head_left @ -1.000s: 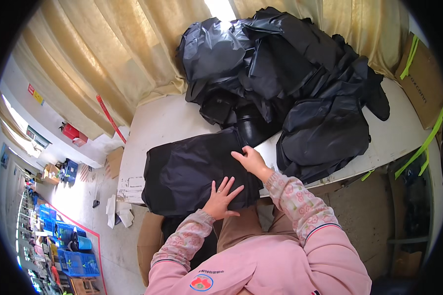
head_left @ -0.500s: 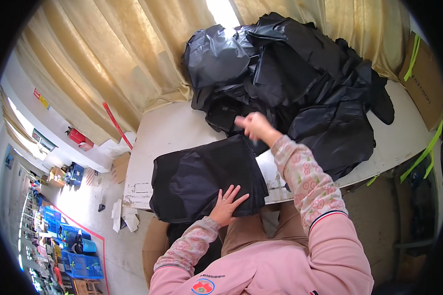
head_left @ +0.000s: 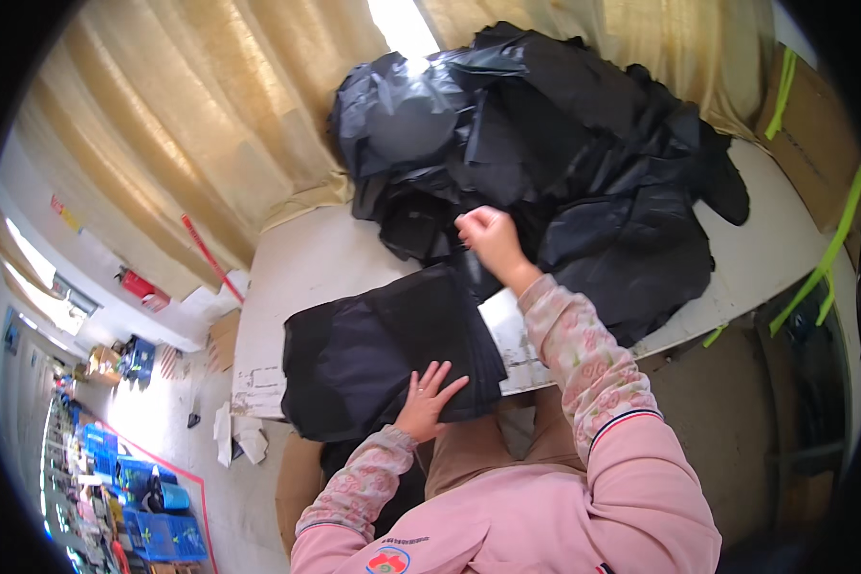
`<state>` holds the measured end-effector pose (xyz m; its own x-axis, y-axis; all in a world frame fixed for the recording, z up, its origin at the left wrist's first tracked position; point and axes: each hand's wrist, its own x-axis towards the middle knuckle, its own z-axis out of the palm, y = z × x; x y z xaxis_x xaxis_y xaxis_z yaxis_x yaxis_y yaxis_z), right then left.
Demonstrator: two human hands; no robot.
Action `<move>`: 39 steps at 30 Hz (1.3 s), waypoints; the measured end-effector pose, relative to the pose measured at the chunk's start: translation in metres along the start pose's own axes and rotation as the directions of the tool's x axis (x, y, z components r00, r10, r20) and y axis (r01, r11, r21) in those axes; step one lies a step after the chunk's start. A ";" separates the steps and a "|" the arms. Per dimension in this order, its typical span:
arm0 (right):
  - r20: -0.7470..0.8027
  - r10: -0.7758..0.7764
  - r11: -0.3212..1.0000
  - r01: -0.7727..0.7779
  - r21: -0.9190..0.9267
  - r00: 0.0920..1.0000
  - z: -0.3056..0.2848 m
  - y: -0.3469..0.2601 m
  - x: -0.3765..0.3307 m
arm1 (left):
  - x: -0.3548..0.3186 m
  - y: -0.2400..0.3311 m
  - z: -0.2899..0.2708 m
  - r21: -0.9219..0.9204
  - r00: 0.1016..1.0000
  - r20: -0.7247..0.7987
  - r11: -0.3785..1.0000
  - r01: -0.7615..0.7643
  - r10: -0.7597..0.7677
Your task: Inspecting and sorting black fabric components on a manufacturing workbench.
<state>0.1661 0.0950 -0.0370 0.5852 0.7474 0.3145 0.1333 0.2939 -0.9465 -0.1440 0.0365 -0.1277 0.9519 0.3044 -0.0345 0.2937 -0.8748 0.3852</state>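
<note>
A stack of flat black bags or sheets (head_left: 349, 354) lies at the front edge of the white table (head_left: 292, 251). My left hand (head_left: 426, 407) rests on its near right part, fingers spread flat, a ring on one finger. Beyond the stack, my right hand (head_left: 493, 247) is raised in front of a big heap of crumpled black sheeting (head_left: 564, 143). Its fingers are curled together in a pinch; whether anything thin is between them cannot be made out against the black. Floral sleeves cover both forearms.
Gold curtains (head_left: 210, 105) hang behind the table. A cardboard box (head_left: 818, 139) with yellow-green straps (head_left: 837, 239) stands at the right. On the floor at left are paper scraps (head_left: 249, 440) and blue crates (head_left: 163, 536); a red fire extinguisher (head_left: 142, 287) is by the wall.
My right hand has turned, its extended finger now drawn in toward the others. The left hand stays flat on the stack. The whole view has shifted slightly.
</note>
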 end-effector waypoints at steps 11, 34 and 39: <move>0.048 -0.288 0.677 0.238 -0.696 0.957 -0.116 0.023 -0.157 | 0.001 0.006 -0.030 -0.121 0.995 0.076 0.990 0.078 -0.069; -0.254 -0.039 0.881 -0.087 -0.465 0.966 -0.200 0.009 -0.234 | 0.257 0.080 0.050 -0.056 0.969 -0.231 0.995 0.082 -0.093; -0.449 0.215 0.946 -0.299 -0.125 0.867 -0.254 0.000 -0.222 | 0.240 0.117 0.043 -0.251 0.975 -0.222 0.967 -0.049 -0.009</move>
<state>0.2395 -0.2221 -0.1254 0.8954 0.4438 0.0368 0.0510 -0.0202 -0.9985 0.1224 -0.0094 -0.1301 0.9062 0.3881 0.1681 0.2156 -0.7659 0.6058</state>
